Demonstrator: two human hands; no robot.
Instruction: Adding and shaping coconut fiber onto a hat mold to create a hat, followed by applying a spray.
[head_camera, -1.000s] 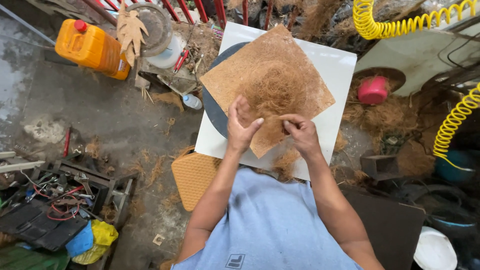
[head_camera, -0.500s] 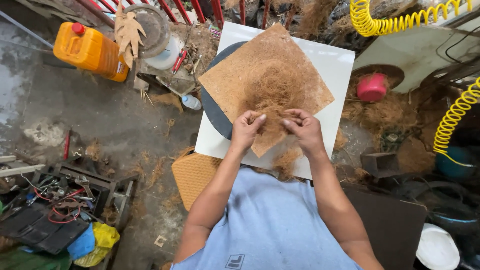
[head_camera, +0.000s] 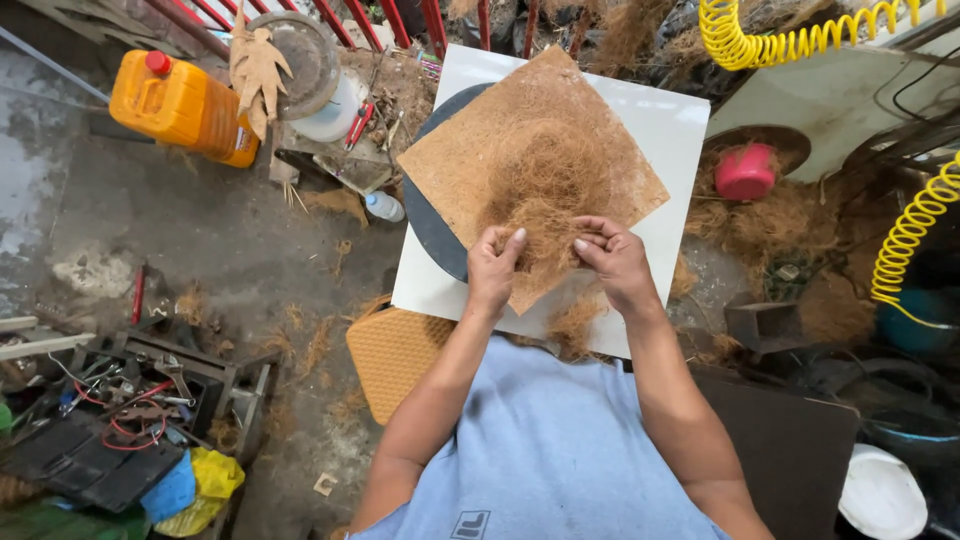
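At the far left an orange plastic jerrycan with a red cap (head_camera: 183, 105) stands on the grey concrete floor (head_camera: 150, 230); nearer on the left, a dark tray of tangled wires and tools (head_camera: 110, 420) lies beside a yellow and blue bundle (head_camera: 190, 490). Right of the jerrycan, a small clear plastic bottle (head_camera: 383, 207) lies just beside a white square board (head_camera: 680, 130). On that board sits a dark round disc (head_camera: 425, 215), and on the disc a flat brown square mat of pressed fibre (head_camera: 470, 150), turned like a diamond. A loose tuft of brown coconut fibre (head_camera: 545, 195) rests on the mat's middle and near corner. The left hand (head_camera: 493, 268) pinches strands at the tuft's near edge, fingers curled around them. The right hand (head_camera: 613, 262), just beside it, grips strands of the same tuft, fingers bent inward. Further right, a red plastic cup (head_camera: 746, 172) sits among fibre scraps, and a yellow coiled hose (head_camera: 905, 240) hangs at the right edge.
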